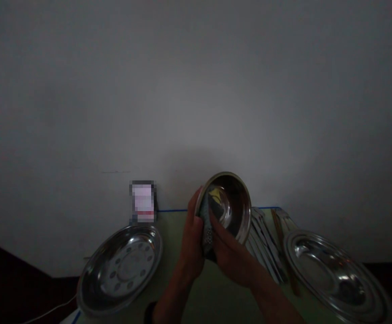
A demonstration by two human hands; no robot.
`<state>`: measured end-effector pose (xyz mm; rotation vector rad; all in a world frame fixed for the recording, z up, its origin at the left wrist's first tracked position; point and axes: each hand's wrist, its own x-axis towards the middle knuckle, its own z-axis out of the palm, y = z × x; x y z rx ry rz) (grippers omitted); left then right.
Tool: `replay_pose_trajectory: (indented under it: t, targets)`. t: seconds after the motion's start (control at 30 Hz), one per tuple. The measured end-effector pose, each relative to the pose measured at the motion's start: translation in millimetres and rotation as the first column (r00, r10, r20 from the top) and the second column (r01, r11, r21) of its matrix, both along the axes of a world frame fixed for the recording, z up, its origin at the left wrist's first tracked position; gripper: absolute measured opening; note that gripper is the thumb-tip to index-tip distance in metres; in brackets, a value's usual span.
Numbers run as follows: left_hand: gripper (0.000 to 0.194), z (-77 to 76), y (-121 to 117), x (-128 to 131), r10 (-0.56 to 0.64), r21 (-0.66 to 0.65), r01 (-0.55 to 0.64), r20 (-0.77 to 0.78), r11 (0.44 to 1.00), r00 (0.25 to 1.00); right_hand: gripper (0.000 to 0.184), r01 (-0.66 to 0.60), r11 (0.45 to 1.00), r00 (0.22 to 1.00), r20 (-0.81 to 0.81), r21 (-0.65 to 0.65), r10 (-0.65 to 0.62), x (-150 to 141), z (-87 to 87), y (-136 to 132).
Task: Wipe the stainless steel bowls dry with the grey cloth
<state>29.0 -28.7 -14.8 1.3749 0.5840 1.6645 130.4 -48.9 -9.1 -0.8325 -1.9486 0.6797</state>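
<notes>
A shiny metal bowl [240,204] is held up tilted over the table, its opening turned toward me. My left hand [192,238] grips the bowl's left rim, fingers behind and thumb in front. A grey-green cloth [207,220] with a patterned edge lies over that rim and into the bowl. My right hand [231,254] is closed on the cloth and reaches inside the bowl; some of its fingers are hidden. A small yellow patch shows inside the bowl, and I cannot tell whether it is cloth or a reflection.
A large metal basin [90,292] with round marks stands at the left, another metal basin [334,256] at the right. Between bowl and right basin lie several metal utensils [266,245] and thin wooden sticks [280,234]. A blurred-out upright device [143,200] stands before the wall [196,90].
</notes>
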Motion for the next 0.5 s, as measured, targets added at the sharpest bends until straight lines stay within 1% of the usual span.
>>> replay_pose_trajectory:
  t: [0.07, 0.13, 0.2, 0.23, 0.3, 0.37, 0.43, 0.5]
  targets:
    - [0.046, -4.4, -2.0, 1.8, 0.053, 0.113, -0.037, -0.135, 0.993, 0.989, 0.06, 0.081, 0.997, 0.996, -0.047, 0.002, -0.081, -2.7, -10.2, 5.0]
    - [0.047, -6.4, -4.9, 3.8, 0.08, 0.211, -0.027, -0.242, 0.977, 0.967, 0.06, 0.183, 0.983, 0.98, -0.082, -0.017, -0.183, -3.4, -17.9, 9.0]
    - [0.05, -5.8, -8.5, 5.2, 0.09, 0.261, -0.004, -0.317, 0.965, 0.944, 0.06, 0.279, 0.96, 0.956, -0.094, 0.007, -0.277, 0.0, -21.8, 12.7]
    - [0.051, -4.6, -10.2, 5.3, 0.092, 0.269, 0.003, -0.341, 0.963, 0.936, 0.061, 0.301, 0.953, 0.952, -0.077, 0.045, -0.297, 3.2, -22.2, 14.8]
    - [0.053, -0.4, -13.0, 3.6, 0.103, 0.265, -0.003, -0.362, 0.964, 0.927, 0.066, 0.293, 0.945, 0.955, 0.011, 0.147, -0.298, 10.8, -20.6, 20.2]
    - [0.054, 5.6, -14.5, -1.0, 0.131, 0.274, -0.027, -0.37, 0.961, 0.92, 0.069, 0.291, 0.927, 0.936, 0.131, 0.237, -0.327, 17.7, -17.0, 26.6]
    - [0.053, 12.4, -14.3, -7.6, 0.175, 0.287, -0.067, -0.371, 0.956, 0.912, 0.066, 0.341, 0.888, 0.879, 0.231, 0.308, -0.417, 22.0, -12.8, 32.3]
    - [0.051, 18.6, -13.1, -14.4, 0.209, 0.292, -0.099, -0.372, 0.951, 0.904, 0.063, 0.393, 0.839, 0.807, 0.296, 0.378, -0.511, 23.4, -8.8, 35.2]
